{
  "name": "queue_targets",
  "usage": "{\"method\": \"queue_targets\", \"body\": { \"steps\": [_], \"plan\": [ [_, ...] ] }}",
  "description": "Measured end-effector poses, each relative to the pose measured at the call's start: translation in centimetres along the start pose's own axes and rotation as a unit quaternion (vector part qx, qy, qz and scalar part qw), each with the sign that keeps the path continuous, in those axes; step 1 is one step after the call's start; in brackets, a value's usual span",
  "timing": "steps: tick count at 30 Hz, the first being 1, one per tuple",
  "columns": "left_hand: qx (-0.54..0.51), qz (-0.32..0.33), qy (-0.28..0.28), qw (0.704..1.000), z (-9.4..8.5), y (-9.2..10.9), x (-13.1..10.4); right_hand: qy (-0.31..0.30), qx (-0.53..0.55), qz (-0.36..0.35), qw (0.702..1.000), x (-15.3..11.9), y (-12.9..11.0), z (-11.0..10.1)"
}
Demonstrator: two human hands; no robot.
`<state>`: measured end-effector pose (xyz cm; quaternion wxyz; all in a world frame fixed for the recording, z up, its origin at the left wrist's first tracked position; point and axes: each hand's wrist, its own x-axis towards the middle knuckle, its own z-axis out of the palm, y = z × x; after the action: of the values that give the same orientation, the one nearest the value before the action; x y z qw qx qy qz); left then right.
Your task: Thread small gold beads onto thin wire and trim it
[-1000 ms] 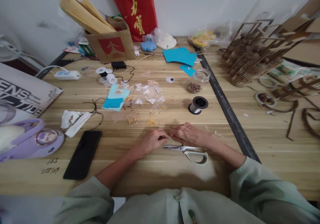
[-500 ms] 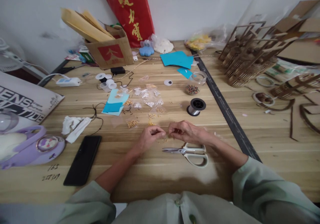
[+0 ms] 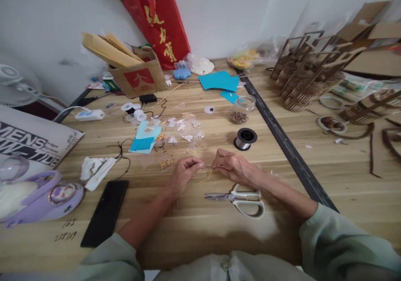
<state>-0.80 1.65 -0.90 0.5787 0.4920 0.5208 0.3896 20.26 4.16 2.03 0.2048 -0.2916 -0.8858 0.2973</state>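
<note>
My left hand [image 3: 187, 172] is closed in a pinch over the table, thumb against the index finger; what it holds is too small to make out. Close to it on the right, my right hand [image 3: 231, 166] also pinches, with a thin gold chain [image 3: 206, 175] at its fingertips. The chain loops down into the gap between both hands. Just below them lie scissors [image 3: 232, 196] with white handles, blades pointing left. Behind my left hand sits a small pile of gold beads [image 3: 166, 163]. A spool of fine wire [image 3: 245, 139] stands beyond my right hand.
Small bags of silver findings [image 3: 188, 130] and blue paper [image 3: 142, 143] lie farther back. A black phone [image 3: 105, 214] and a purple bottle [image 3: 46, 197] are at left. A glass jar of beads [image 3: 241, 117] stands behind the spool. Wooden basket-like frames [image 3: 303, 80] occupy the right.
The gold chain, lying low between the hands before, is now raised to my right fingertips. My right hand has turned slightly. The whole view has tilted a little, shifting the table downward.
</note>
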Motion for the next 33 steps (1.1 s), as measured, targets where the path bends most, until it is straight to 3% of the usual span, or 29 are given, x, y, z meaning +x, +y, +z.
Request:
{"method": "queue_targets", "body": {
  "steps": [9, 18, 24, 28, 31, 33],
  "plan": [
    [-0.017, -0.033, -0.033, 0.999, 0.7, 1.0, 0.5, -0.008, -0.052, -0.022, 0.998, -0.1, -0.7, -0.5],
    [0.038, 0.018, -0.013, 0.999, 1.7, 0.8, 0.7, 0.002, -0.105, -0.021, 0.994, -0.2, -0.6, -0.5],
    [0.048, 0.036, -0.009, 0.998, 1.5, 0.3, 0.7, -0.002, -0.081, -0.042, 0.996, -0.2, -0.9, -0.9],
    [0.023, 0.038, 0.004, 0.999, 1.2, 1.0, 0.4, -0.022, -0.087, -0.007, 0.996, -0.2, -1.7, -1.1],
    [-0.003, 0.038, 0.005, 0.999, 1.1, 1.4, 0.3, -0.048, -0.06, -0.024, 0.997, -0.4, -2.2, -0.8],
    [-0.017, 0.029, 0.0, 0.999, 1.0, 1.4, 0.2, -0.027, -0.072, -0.023, 0.997, -0.5, -2.3, -0.6]
  ]
}}
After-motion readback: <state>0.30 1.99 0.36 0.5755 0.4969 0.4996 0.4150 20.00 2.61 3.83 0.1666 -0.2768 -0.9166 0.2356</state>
